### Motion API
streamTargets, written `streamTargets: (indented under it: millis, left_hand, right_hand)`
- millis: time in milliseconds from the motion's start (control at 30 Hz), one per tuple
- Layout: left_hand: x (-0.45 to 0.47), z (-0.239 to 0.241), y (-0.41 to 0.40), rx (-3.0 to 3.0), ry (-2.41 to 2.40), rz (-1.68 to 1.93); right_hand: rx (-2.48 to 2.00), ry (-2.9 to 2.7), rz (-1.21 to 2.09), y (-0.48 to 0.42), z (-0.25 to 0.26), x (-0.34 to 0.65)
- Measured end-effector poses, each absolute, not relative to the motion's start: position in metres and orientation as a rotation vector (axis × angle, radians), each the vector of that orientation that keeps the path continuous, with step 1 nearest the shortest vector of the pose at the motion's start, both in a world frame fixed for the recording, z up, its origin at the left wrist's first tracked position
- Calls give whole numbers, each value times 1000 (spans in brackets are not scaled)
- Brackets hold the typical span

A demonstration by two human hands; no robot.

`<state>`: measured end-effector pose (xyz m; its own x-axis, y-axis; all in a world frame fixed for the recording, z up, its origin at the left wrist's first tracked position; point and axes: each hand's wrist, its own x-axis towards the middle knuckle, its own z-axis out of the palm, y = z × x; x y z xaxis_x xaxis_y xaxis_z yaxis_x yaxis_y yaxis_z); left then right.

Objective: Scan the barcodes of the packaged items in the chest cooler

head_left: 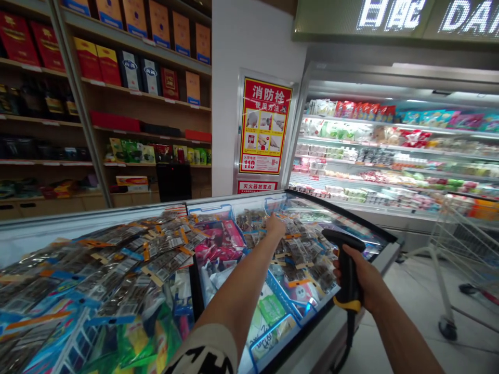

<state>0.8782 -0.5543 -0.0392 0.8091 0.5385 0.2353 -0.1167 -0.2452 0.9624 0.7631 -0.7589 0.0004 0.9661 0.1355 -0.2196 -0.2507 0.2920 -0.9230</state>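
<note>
My left hand (276,226) reaches far into the chest freezer, over brown see-through packets (298,244) with orange and blue labels. Its fingers point away and are mostly hidden, so whether they grip a packet cannot be told. My right hand (360,275) is wrapped round the handle of a black and yellow barcode scanner (349,278), held upright by the freezer's right edge. A cable hangs from the scanner's base. More brown packets (132,259) lie heaped on the left side of the freezer. Pink bags (224,240) sit in the middle, left of my left forearm.
Blue wire baskets (284,296) divide the freezer. Its black and grey rim (312,332) runs along the right. A shopping cart (460,234) stands on the tiled floor at right. Behind are boxed-goods shelves (144,96), a red fire-hydrant sign (265,124) and a lit chilled display (390,156).
</note>
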Motion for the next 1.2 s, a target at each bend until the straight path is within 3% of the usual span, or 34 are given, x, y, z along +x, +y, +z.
streamTargets:
  millis: [433,700,1200]
  left_hand:
    - [734,-36,-381,2547,672,651]
    - [691,-47,-360,3004,819,513]
    - [731,-56,-368,2413,653,549]
  right_hand:
    - [-1357,-51,473,-680,-13,744]
    - [-1440,-138,557,-645,-18,729]
    - [-1437,-139,594,-645,-20,729]
